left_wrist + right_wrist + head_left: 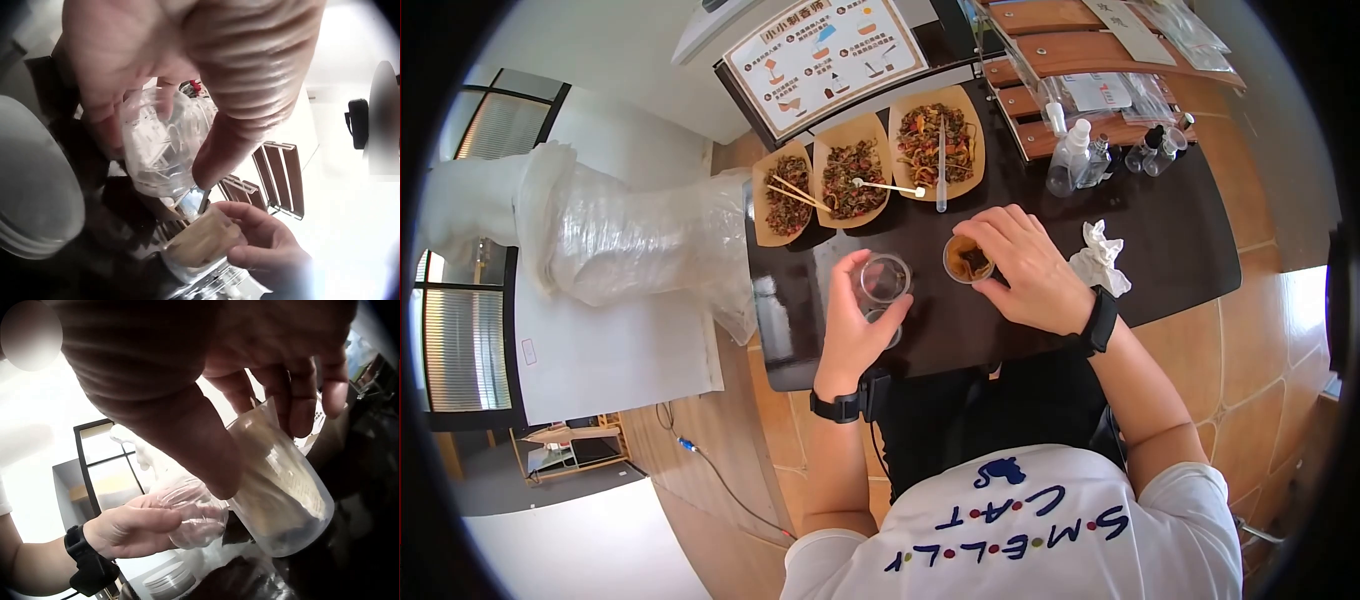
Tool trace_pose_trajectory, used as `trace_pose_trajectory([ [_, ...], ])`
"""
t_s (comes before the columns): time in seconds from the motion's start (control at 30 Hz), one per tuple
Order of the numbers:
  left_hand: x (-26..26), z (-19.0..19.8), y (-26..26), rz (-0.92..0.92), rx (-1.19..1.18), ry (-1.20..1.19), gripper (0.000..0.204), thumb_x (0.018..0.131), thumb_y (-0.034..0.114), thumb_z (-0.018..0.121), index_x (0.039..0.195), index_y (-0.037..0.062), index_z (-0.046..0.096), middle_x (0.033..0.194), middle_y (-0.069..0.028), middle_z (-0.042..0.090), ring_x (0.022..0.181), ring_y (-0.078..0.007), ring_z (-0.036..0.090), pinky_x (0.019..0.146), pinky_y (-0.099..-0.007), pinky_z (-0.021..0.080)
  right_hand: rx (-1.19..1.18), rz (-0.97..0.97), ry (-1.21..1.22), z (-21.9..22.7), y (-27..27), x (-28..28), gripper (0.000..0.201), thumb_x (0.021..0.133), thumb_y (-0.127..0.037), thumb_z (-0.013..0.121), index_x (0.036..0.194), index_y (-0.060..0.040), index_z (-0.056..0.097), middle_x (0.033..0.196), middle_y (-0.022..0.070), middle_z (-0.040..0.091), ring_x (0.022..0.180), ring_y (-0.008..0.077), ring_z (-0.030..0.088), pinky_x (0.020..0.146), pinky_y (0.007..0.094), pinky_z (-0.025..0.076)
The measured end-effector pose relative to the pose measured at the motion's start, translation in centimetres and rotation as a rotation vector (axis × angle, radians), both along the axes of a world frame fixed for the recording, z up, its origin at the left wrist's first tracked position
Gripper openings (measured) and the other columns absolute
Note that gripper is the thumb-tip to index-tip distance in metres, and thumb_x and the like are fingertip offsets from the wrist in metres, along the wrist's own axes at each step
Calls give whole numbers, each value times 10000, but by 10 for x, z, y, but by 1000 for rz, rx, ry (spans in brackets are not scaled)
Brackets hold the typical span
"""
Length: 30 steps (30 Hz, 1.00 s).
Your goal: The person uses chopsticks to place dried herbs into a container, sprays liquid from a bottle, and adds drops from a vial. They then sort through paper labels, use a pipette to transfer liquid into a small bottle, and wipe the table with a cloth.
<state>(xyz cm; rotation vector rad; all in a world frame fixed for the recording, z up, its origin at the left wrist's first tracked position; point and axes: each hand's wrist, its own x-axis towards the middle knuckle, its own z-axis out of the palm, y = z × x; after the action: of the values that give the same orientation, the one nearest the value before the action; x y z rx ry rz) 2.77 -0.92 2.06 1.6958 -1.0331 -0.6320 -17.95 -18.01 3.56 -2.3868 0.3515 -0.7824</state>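
Note:
My left hand [858, 325] grips a clear plastic cup [885, 279], thumb on one side and fingers on the other; in the left wrist view the cup [164, 144] looks empty. My right hand [1032, 270] holds a translucent cup [966, 262] with a brown lining and dark bits inside. The right wrist view shows this cup [281, 487] tilted, with the thumb against its near side. The two cups are apart. Below the left cup is a round translucent container [886, 328], seen with a pale lid [169, 581] in the right wrist view.
Three paper trays of dried mix [783, 195] [855, 185] [938, 150] stand at the back, with sticks, a small spoon and a pipette [942, 165]. Bottles [1068, 160] stand by a wooden rack [1090, 50] at back right. Crumpled tissue [1102, 258] lies right of my right hand.

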Motion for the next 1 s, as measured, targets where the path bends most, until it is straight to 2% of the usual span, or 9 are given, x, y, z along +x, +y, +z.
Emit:
trace_pose_trajectory([
  [0.1,2,4,-1,-29,125,-193,700,819,164,839,1384,61,439,1329,-123,562,1210,-265,539,1053,-387,412,-21,-33,21,-1,0,1,574,703,-11,747,1247,-45,567,1159,113,571,1071,317,542,921,421,437],
  [0.17,3,5,-2,-40,198,-503,685,824,217,837,1370,52,459,1295,-147,571,1233,-314,505,1073,-411,400,-23,-42,13,0,-1,1,580,700,-6,746,1250,-49,567,1159,112,573,1070,316,544,915,419,434],
  [0.4,8,1,2,4,244,-501,803,784,255,871,1421,53,425,1366,-195,510,1277,-342,456,1088,-435,387,-14,-28,37,0,-1,2,583,701,-3,747,1253,-52,567,1168,110,576,1080,319,548,924,419,431],
  [0.57,6,17,25,158,181,-575,993,683,335,938,1440,20,378,1369,-195,481,1253,-346,451,1090,-451,376,-10,-58,63,9,2,-1,673,688,-10,778,1317,-47,541,1215,137,557,1120,342,534,980,437,420],
  [0.7,-6,18,50,58,365,-715,888,661,365,941,1329,15,470,1280,-183,499,1179,-384,457,1044,-469,391,-4,-90,18,36,4,-8,705,698,-21,796,1348,-39,522,1244,151,544,1147,357,524,1005,443,414],
  [0.83,-16,-6,58,44,318,-705,757,698,342,924,1272,51,526,1264,-183,502,1168,-399,452,1000,-466,415,-4,-119,-28,49,5,-15,690,724,-9,786,1359,-30,515,1260,155,546,1167,369,517,1006,440,422],
  [0.87,-18,-5,59,52,260,-781,691,734,288,905,1277,67,539,1198,-151,567,1106,-329,531,939,-418,460,-2,-113,-45,51,6,-16,674,726,-6,785,1348,-30,527,1256,156,553,1158,370,522,1000,440,428],
  [0.9,-17,-2,59,51,255,-781,691,734,288,905,1277,67,539,1198,-151,567,1106,-329,531,939,-418,460,-1,-107,-61,53,6,-17,658,727,-3,783,1338,-29,539,1252,158,561,1149,370,528,995,439,435],
  [1.0,-6,14,56,175,224,-372,574,794,139,851,1280,45,561,1013,-34,661,924,-157,625,819,-301,503,-1,-112,-129,57,5,-22,614,738,-4,779,1312,-27,564,1240,161,576,1131,376,540,981,438,451],
])
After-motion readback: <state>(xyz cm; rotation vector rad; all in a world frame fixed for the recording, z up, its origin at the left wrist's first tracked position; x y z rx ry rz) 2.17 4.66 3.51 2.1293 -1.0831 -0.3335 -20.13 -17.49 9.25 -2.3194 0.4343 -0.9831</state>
